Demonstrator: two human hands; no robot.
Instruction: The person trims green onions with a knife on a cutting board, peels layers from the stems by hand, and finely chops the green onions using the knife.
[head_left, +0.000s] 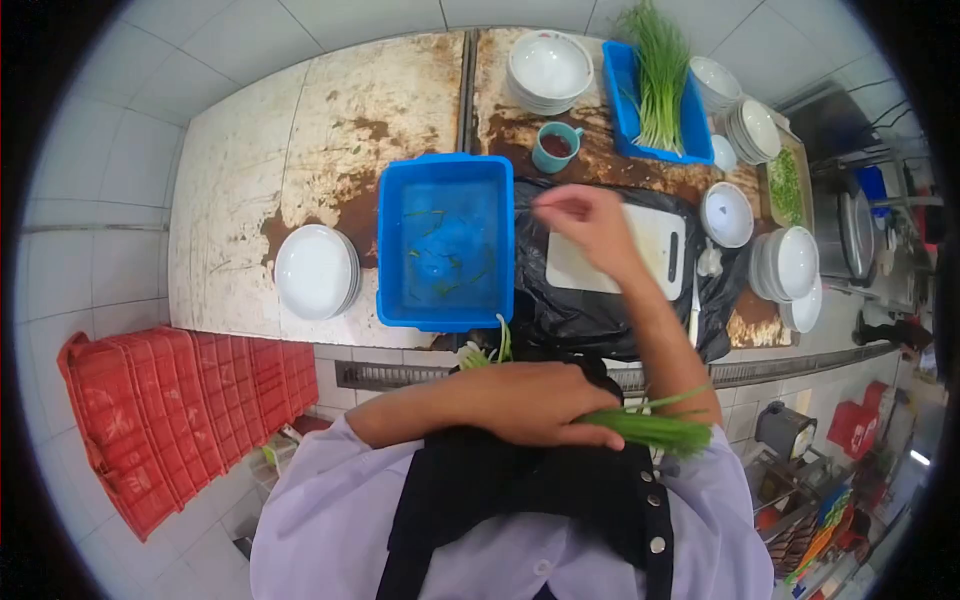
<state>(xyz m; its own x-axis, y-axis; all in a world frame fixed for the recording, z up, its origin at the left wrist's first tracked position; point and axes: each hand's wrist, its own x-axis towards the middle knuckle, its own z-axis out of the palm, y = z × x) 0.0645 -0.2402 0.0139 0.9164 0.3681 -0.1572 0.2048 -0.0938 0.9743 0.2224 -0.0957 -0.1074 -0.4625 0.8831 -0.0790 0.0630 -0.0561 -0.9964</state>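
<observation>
The left hand [530,400] is holding green stalks [655,430], fingers clamped around them; the right hand [597,228], fingers together, is hovering by a white board [580,272]. Continuing is likely requiring a steady grip.

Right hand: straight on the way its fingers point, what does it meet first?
Most likely the rim of the blue basin, which lies just ahead of the right hand. The hand's height is unclear from this view, so it could pass over the rim instead.
</observation>
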